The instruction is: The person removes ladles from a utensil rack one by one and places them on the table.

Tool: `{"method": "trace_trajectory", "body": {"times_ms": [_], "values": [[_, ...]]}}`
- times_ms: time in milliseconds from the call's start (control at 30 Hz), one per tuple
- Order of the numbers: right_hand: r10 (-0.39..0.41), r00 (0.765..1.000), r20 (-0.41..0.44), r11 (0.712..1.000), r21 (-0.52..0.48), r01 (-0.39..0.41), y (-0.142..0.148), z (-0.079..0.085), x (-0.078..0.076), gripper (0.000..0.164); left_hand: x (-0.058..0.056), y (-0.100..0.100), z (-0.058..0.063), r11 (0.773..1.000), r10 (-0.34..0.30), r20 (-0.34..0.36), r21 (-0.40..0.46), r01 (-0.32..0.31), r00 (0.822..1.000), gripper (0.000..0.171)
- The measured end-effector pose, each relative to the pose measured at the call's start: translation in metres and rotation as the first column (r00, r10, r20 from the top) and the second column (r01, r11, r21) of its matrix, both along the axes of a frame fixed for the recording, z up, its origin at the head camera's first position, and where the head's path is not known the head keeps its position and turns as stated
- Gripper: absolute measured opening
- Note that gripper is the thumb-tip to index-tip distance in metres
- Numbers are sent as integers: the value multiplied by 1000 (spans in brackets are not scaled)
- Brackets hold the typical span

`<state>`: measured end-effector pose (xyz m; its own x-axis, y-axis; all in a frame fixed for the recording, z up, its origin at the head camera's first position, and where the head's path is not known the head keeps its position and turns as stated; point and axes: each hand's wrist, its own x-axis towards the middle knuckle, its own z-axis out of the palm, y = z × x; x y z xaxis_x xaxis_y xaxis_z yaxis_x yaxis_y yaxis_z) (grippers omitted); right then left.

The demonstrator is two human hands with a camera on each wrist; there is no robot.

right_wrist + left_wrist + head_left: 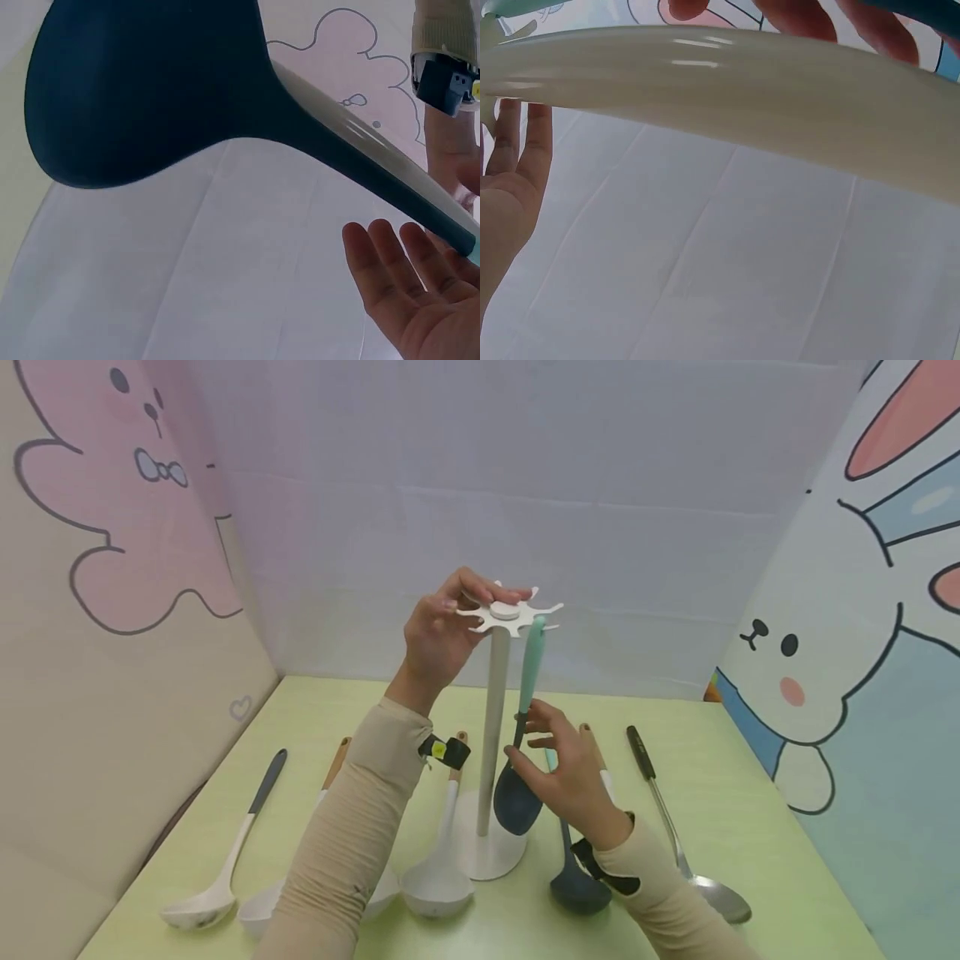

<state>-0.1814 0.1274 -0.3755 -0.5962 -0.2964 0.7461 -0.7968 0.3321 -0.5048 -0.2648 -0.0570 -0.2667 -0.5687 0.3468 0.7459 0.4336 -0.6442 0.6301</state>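
A white utensil stand point(492, 735) rises from a round base to a ring of hooks point(512, 612). My left hand point(442, 631) holds the stand's top, some fingers lying across it. From a front-right hook hangs a dark blue spoon-like utensil point(517, 797) with a mint handle, its head pointing down. My right hand point(566, 768) is around the utensil's neck, fingers loosely bent and spread. In the right wrist view, several fingertips point(381, 247) stand apart from the dark neck point(360, 165); whether another finger touches it is hidden. The pole point(727, 90) crosses the left wrist view.
On the green table point(750, 793) lie a white utensil with a grey handle point(206, 902), white ladles point(437, 893) with wooden handles, a dark ladle point(579, 893) and a steel utensil point(716, 897) with a black handle. A wooden handle point(588, 739) shows behind my right hand.
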Motion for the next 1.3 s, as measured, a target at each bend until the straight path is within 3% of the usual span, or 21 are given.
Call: {"method": "trace_trajectory", "body": {"times_ms": [400, 667, 833, 1033, 1100, 1200, 1300], "values": [[19, 997, 78, 999, -44, -16, -16, -23, 6, 64, -5, 2, -1, 990, -141, 38, 38, 139, 989, 24], [10, 994, 113, 998, -59, -3, -17, -30, 9, 59, -9, 5, -1, 979, -200, 40, 61, 197, 979, 22], [5, 993, 114, 998, -57, 1, -16, -31, 10, 57, -8, 6, -1, 979, -201, 53, 55, 198, 978, 24], [4, 994, 112, 998, -58, 2, -18, -31, 9, 55, -2, 3, 1, 988, -153, 105, 55, 148, 983, 31], [-1, 994, 111, 998, -57, 8, -18, -31, 9, 54, 1, 3, 1, 993, -111, 130, 52, 104, 985, 31], [-23, 994, 109, 998, -50, 29, -18, -32, 10, 53, 6, 0, 1, 1000, 13, 169, 20, -16, 985, 35], [-41, 994, 103, 998, -42, 46, -18, -33, 11, 51, 12, -3, 1, 980, 199, 177, -33, -197, 964, 41]]}}
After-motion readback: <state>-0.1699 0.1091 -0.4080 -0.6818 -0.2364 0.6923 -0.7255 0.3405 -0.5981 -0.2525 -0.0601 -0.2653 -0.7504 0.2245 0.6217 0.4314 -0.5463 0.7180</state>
